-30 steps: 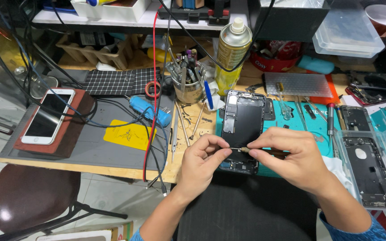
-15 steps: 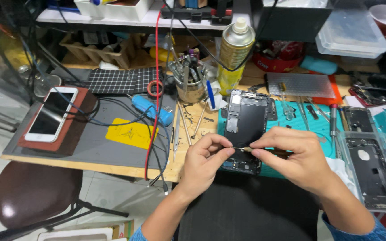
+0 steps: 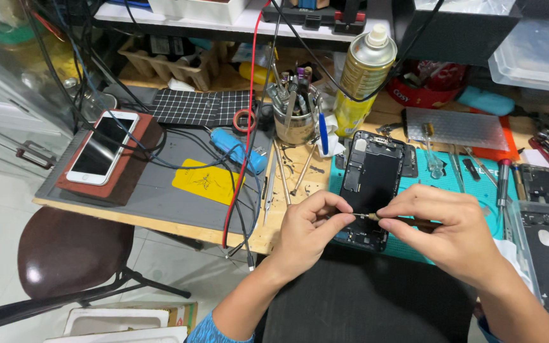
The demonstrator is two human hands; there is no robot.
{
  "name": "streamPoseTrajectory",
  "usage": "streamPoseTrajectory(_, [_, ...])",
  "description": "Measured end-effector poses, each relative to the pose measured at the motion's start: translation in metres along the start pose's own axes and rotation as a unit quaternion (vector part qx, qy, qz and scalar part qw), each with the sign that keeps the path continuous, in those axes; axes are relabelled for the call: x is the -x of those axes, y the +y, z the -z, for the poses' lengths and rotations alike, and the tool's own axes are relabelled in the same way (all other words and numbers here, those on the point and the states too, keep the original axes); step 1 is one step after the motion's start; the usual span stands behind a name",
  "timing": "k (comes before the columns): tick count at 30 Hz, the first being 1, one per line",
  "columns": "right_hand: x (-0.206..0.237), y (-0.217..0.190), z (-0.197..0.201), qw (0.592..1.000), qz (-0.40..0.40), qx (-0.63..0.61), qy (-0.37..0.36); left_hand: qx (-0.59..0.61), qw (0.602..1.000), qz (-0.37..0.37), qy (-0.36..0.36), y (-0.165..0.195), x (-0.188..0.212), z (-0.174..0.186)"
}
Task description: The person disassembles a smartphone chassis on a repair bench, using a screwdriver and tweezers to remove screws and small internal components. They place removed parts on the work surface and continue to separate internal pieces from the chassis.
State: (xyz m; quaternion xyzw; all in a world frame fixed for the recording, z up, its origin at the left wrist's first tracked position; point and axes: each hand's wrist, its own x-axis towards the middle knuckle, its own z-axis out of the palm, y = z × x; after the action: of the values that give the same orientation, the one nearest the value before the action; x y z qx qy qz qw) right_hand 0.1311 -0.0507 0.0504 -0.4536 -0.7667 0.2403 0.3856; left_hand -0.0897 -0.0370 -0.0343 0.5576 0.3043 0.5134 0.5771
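An opened black phone body lies on a teal work mat near the bench's front edge. My right hand grips a slim screwdriver held level over the phone's lower end. My left hand pinches the screwdriver's tip between thumb and forefinger. Both hands hover just above the phone's bottom part, which they partly hide.
A white phone rests on a brown pad at left. A yellow spray can, a tool cup, red and black cables, tweezers, and more phone frames at right crowd the bench. A brown stool stands below.
The hands have barely moved. The view has shifted slightly, and my left fingers stay pinched at the screwdriver tip.
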Motion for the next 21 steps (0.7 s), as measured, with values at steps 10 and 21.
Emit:
streamPoseTrajectory(10, [0.001, 0.004, 0.0, 1.0, -0.007, 0.007, 0.006, -0.044, 0.999, 0.014, 0.015, 0.006, -0.001, -0.003])
streamPoseTrajectory(21, [0.007, 0.016, 0.001, 1.0, 0.027, -0.007, 0.012, -0.045, 0.999, 0.026, 0.012, 0.001, -0.003, -0.008])
